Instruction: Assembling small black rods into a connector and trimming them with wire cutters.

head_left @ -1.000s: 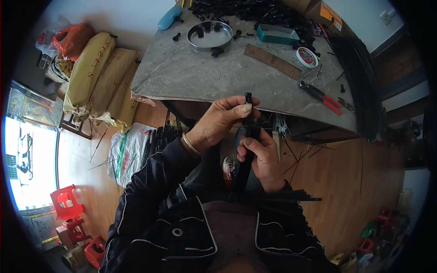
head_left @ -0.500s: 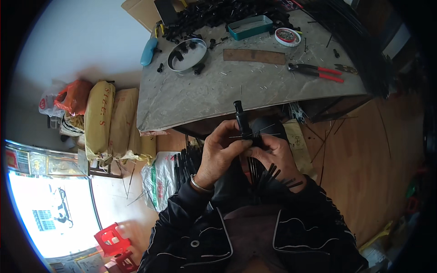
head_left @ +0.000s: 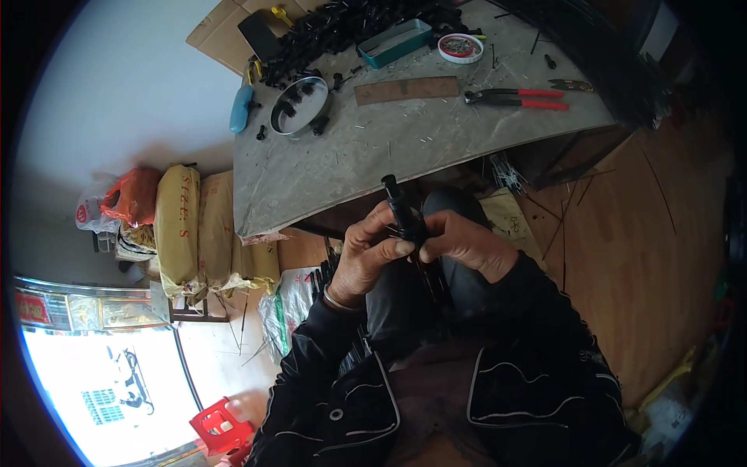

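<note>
In front of my lap, upright and tilted a little left, stands a black tubular piece (head_left: 394,196) with a ringed top. My left hand (head_left: 366,257) pinches its lower part from the left, thumb across the front. From the other side my right hand (head_left: 471,243) grips the same lower end with thumb and fingers. Slim black rods (head_left: 436,289) run down from there between my legs. The joint between rods and piece is mostly hidden by my fingers.
On the grey table ahead lie a round tray (head_left: 300,109), a rusty metal strip (head_left: 406,91), red-handled pincers (head_left: 517,99), a teal box (head_left: 395,45), a round tub of small metal bits (head_left: 461,48) and a heap of black parts (head_left: 342,35). Yellow sacks (head_left: 179,233) stand left.
My right hand has come up to the black piece, and its fanned rods now hang downward. Thin wires that stuck out sideways no longer show. The view has shifted slightly.
</note>
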Motion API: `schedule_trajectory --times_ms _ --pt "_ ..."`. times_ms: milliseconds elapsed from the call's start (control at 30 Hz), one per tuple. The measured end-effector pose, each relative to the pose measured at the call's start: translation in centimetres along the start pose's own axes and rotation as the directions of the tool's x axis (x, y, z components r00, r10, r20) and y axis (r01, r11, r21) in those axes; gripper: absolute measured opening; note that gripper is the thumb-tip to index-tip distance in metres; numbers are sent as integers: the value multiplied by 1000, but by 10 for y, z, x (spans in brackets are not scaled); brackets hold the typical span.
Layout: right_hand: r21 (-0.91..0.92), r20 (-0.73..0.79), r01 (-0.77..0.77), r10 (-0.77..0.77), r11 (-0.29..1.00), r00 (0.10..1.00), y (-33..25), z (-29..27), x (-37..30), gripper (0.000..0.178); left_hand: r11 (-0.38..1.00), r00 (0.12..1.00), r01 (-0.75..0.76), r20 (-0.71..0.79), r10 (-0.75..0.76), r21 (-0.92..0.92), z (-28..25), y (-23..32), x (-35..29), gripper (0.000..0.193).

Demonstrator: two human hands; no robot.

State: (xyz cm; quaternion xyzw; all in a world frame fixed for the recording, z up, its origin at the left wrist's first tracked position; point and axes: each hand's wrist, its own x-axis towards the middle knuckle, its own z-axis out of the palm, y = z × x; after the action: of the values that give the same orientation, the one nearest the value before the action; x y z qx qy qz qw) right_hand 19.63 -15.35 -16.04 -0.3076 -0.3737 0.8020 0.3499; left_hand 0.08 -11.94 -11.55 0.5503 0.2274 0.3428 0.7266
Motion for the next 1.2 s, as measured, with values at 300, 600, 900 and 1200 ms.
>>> schedule_trajectory --times_ms 300,600,900,1200 --pt "323 -141 311 -279 894 950 -1 42 -5 31 992 986 -2 166 -19 127 -21 20 24 36" --pt "296 -352 445 -337 845 873 -3 38 -8 22 975 937 -171 -281 205 141 1 -1 2 65" --pt "45 -565 621 -492 783 662 8 60 14 35 881 814 -1 -512 275 472 49 -4 3 53" --pt "-600 -372 521 -788 608 491 9 56 15 25 960 829 -13 -534 166 278 44 17 2 29"
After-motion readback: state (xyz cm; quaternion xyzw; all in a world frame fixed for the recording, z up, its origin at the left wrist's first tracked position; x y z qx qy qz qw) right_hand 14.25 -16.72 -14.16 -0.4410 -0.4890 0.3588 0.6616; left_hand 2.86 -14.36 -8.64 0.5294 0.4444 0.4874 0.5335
